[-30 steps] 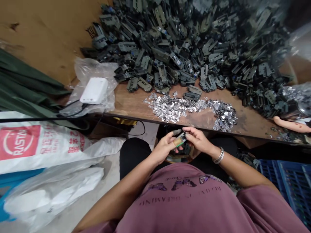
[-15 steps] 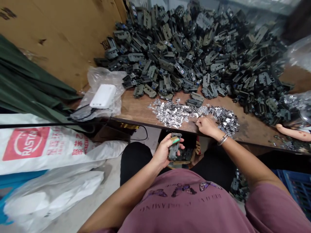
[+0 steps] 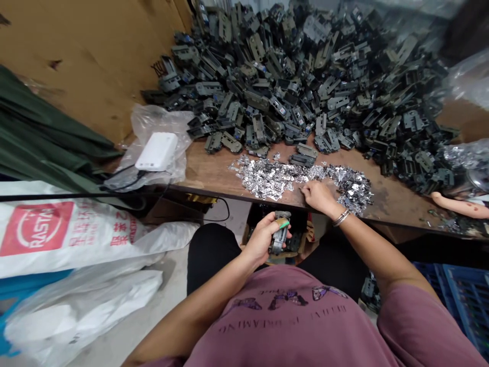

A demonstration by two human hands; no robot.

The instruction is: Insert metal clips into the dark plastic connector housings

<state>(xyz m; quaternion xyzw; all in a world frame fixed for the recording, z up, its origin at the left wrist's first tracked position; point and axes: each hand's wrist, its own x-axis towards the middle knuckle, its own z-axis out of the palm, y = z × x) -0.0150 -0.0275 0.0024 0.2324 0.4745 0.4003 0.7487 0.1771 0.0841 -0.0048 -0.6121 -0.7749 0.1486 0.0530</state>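
Note:
My left hand (image 3: 263, 237) is wrapped round a grey-green plastic part (image 3: 280, 234), held over a box of similar parts below the table edge. A green and tan band covers the thumb. At the table's front edge, my right hand (image 3: 319, 196) has its fingers closed in a pinch, beside a spread of small shiny metal pieces (image 3: 263, 176). What sits between those fingertips is too small to make out. Two more plastic parts (image 3: 303, 154) lie just behind the metal pieces.
A large heap of grey-green plastic parts (image 3: 275, 86) fills the back of the wooden table (image 3: 208, 171). To the left, a white device (image 3: 156, 151) rests on clear plastic. The open box (image 3: 301, 244) stands between my knees. Blue crates (image 3: 464, 295) are at lower right.
My right hand has shifted slightly left along the table edge, still pinched. The part in my left hand has turned a little and moved slightly right. The whole view has drifted slightly.

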